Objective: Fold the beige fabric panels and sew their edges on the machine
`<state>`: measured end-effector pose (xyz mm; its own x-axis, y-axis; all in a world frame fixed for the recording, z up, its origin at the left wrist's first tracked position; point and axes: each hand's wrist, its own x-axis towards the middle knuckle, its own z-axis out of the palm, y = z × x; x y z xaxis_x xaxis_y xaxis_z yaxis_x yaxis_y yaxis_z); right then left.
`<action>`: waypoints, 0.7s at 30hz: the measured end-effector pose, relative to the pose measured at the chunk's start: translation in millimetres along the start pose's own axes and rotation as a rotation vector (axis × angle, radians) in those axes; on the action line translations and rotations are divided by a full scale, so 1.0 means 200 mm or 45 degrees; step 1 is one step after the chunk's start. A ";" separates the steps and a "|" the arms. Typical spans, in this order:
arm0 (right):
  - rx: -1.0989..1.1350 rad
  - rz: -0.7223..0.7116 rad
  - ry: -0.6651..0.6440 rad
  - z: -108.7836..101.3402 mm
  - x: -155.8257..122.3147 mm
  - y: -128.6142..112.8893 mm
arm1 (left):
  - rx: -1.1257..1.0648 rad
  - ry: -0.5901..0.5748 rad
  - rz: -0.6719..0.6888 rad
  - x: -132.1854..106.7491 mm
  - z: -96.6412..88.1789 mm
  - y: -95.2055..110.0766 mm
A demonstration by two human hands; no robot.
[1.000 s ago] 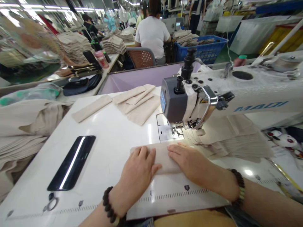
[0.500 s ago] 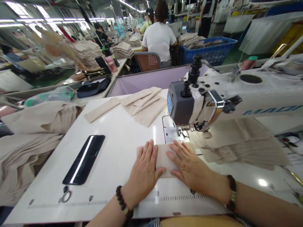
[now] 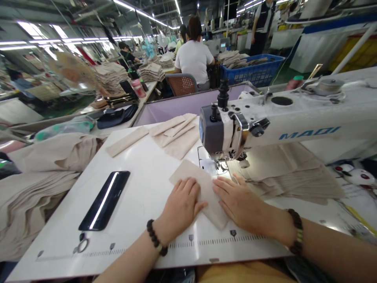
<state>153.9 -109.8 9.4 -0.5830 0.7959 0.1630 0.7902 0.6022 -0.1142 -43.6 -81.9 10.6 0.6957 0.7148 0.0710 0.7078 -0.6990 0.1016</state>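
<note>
A beige fabric piece (image 3: 210,200) lies slanted on the white table, just in front of the sewing machine (image 3: 218,129). My left hand (image 3: 184,200) rests flat on its left part, fingers stretched forward and thumb pointing right. On its right edge lies my right hand (image 3: 240,200), fingers extended and close to the needle area. Neither hand grips the cloth; both press on it from above. The machine's metal needle plate (image 3: 208,166) shows just beyond the fabric.
A phone (image 3: 104,200) with a ring strap lies left on the table (image 3: 141,220). Beige pieces (image 3: 176,135) sit behind, a fabric stack (image 3: 294,177) right under the machine arm, more stacks (image 3: 32,192) at the left. A person in white (image 3: 194,59) sits ahead near a blue basket (image 3: 253,68).
The fabric piece has turned from lying straight to a slant, its far-left corner now pointing away and its near corner toward me. Both hands stay on it. The view has shifted slightly.
</note>
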 end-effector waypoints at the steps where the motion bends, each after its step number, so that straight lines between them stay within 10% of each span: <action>1: -0.008 -0.043 -0.034 -0.02 -0.01 0.03 | 0.012 -0.004 0.008 0.05 0.00 -0.02; 7: -0.074 -0.139 -0.055 0.02 -0.03 0.21 | 0.090 -0.018 0.158 0.27 0.01 -0.03; 21: 0.076 -0.105 0.054 0.04 -0.04 0.25 | -0.113 -0.015 0.260 0.36 0.07 -0.07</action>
<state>196.7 -85.4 -5.7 -0.6360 0.7409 0.2156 0.7265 0.6691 -0.1565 -1.3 -21.2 1.0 0.8252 0.5580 0.0872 0.5391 -0.8243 0.1730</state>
